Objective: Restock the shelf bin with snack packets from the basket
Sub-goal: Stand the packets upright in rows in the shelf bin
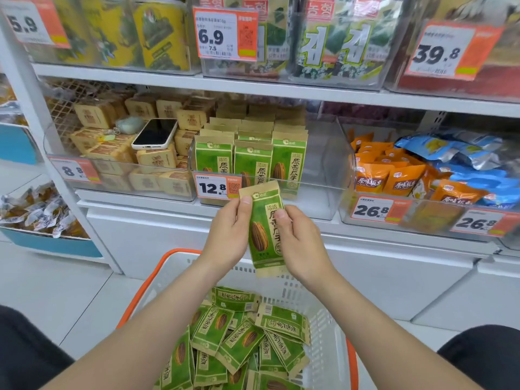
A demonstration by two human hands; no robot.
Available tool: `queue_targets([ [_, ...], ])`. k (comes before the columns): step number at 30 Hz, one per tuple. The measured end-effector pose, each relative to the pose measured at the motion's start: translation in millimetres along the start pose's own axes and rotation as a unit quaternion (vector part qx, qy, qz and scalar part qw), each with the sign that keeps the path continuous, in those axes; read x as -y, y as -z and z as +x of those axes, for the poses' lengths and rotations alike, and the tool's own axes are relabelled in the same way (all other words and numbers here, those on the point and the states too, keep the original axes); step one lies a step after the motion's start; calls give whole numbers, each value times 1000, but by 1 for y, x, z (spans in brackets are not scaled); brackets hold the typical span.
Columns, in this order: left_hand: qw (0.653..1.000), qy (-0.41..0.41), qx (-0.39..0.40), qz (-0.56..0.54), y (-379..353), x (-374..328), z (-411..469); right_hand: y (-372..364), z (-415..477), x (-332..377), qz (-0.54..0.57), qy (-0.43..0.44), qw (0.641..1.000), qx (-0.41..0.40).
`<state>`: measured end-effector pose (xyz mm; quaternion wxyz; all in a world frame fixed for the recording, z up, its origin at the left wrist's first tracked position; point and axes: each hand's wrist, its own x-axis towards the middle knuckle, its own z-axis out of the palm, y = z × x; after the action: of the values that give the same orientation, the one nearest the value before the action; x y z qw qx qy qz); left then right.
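Observation:
A green and tan snack packet (264,229) with a seed picture is held upright between both hands, just below and in front of the clear shelf bin (326,170). My left hand (229,235) grips its left edge with the thumb on the front. My right hand (298,237) pinches its right edge. The bin holds several upright matching packets (253,161) on its left side; its right side shows bare. Below, a white basket (326,342) with an orange rim holds several loose matching packets (239,339).
A phone (155,133) lies on tan packets in the bin to the left. Orange and blue packets (399,175) fill the bin to the right. A 12.8 price tag (216,188) hangs on the bin front. A shelf (253,88) runs above.

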<state>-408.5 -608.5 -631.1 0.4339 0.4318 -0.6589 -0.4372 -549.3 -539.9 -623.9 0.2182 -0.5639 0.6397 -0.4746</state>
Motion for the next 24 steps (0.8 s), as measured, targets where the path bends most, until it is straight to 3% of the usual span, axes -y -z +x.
queue_targets([
  [5, 993, -78, -70, 53, -9, -32, 11, 22, 20, 18, -30, 49, 996, -73],
  [11, 991, -111, -81, 3, 4, -69, 34, 52, 40, 43, -52, 73, 996, -22],
  [14, 986, -138, -86, 37, 5, -83, 46, 63, 52, 51, -40, 101, 990, -94],
  [17, 955, -205, -122, 174, 8, -87, 60, 71, 63, 57, -46, 109, 981, -154],
  [20, 928, -238, -85, 273, 17, -86, 71, 75, 72, 58, -49, 85, 981, -164],
  [24, 853, -293, -23, 431, 27, -79, 77, 71, 84, 57, -66, 25, 986, -148],
])
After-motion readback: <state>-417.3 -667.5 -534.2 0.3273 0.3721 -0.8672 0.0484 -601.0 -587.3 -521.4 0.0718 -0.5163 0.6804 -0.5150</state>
